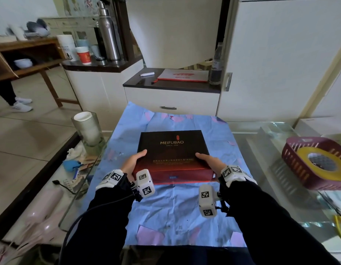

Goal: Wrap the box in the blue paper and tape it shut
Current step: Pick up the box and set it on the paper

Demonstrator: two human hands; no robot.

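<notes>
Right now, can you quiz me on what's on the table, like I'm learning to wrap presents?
1. True or false: the box lies on the blue paper.
2. Where is the roll of tape? A) in the basket B) on the box C) in a hand
3. How many hands grip the box?
Key: 1 true. 2 A. 3 two: the left hand and the right hand, thumbs on top.

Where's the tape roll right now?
Head view, far right: the tape roll lies in the maroon basket on the glass table, right of the blue paper.
</notes>
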